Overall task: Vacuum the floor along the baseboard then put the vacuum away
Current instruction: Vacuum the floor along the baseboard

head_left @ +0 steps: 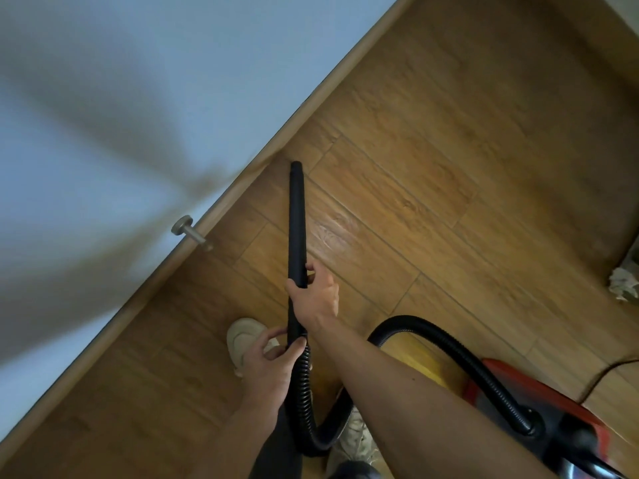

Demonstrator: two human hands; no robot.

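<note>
- Vacuum wand (296,219), black and straight, slants from your hands down to the floor (449,167). Its tip (296,165) lies just beside the baseboard (304,105), with a thin strip of boards between them. You cannot tell whether the tip touches the boards.
- Your right hand (316,299) wraps the wand at mid-length, fingers curled round it. Your left hand (266,357) grips the wand's near end, where the ribbed hose (449,344) joins it.
- The baseboard runs diagonally from lower left to upper right. Open boards stretch ahead of the tip along that edge and out to the right.
- A metal door stop (188,229) sticks out from the baseboard on your left, well back from the tip.
- The hose loops down past your shoe (243,337), then arches right to the red and black canister (553,409) standing on the floor at the lower right.
- A dark cord (608,371) trails beyond the canister, and a crumpled pale thing (622,285) lies at the right edge.
- The floor is wood-look planks, and the wall (138,98) is pale blue with soft shadows.
- The canister is blurred, so you cannot read any marking on it.
</note>
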